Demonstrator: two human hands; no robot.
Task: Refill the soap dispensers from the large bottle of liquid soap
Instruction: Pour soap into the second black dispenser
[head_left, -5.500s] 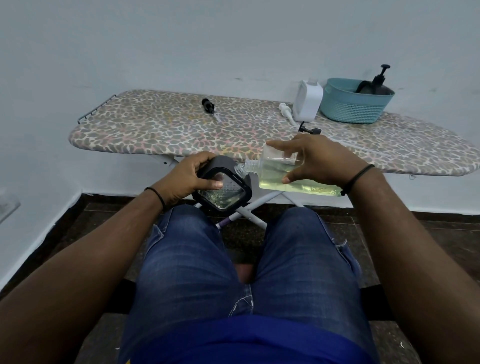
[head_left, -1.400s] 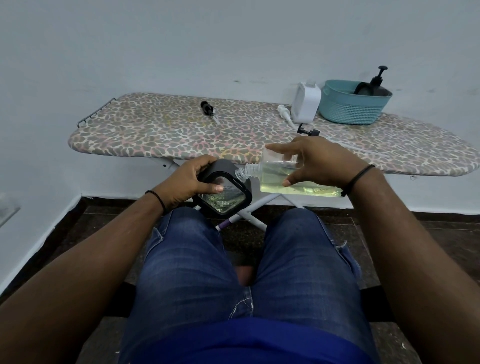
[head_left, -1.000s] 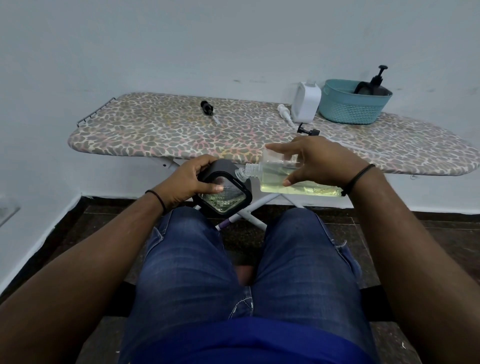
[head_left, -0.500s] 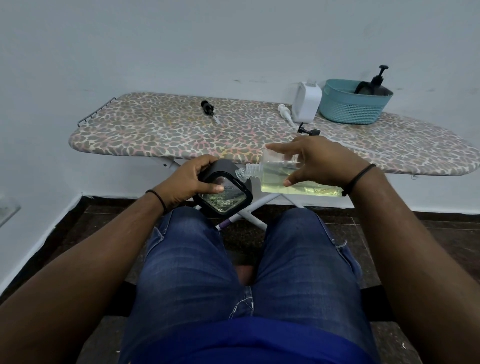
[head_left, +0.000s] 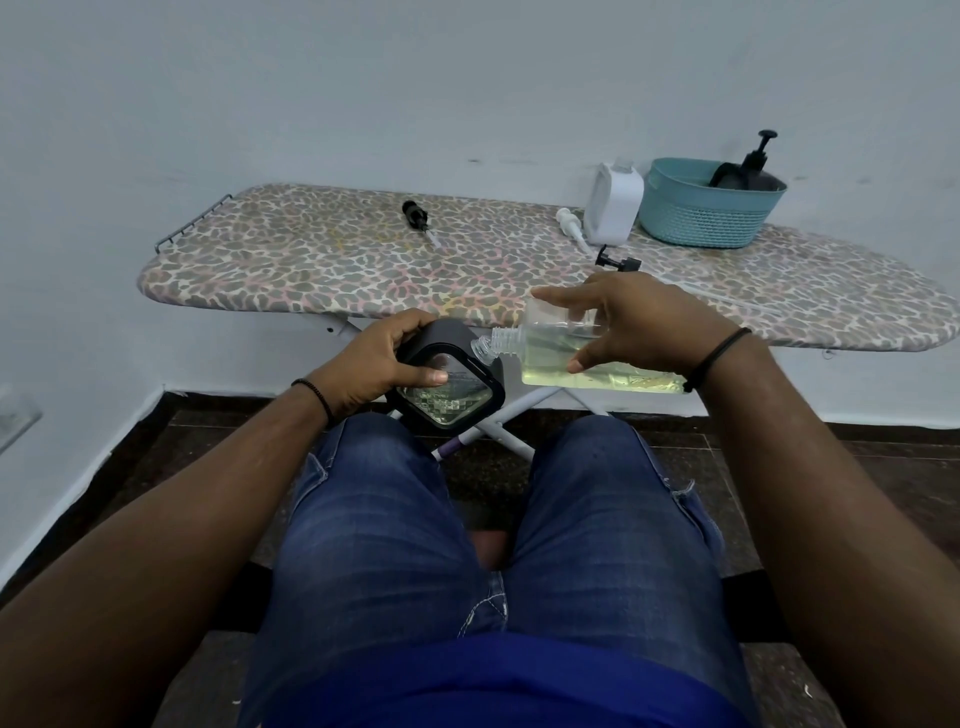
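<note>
My left hand (head_left: 382, 364) curled in a grip, thumb on top, my right hand (head_left: 631, 322) clasping sideways — forefinger extended, both forearms reaching forward

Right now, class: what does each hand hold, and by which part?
Left hand grips the black dispenser by its upper side; right hand holds the tilted clear bottle around its body.

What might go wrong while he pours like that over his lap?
1. The clear bottle lies nearly flat, its neck just at the black dispenser; a small wobble could send soap onto the jeans.
2. The right hand holds it with spread fingers, so it may slip.
3. The left hand holds the dispenser tilted, in mid-air; it might overflow.
</note>
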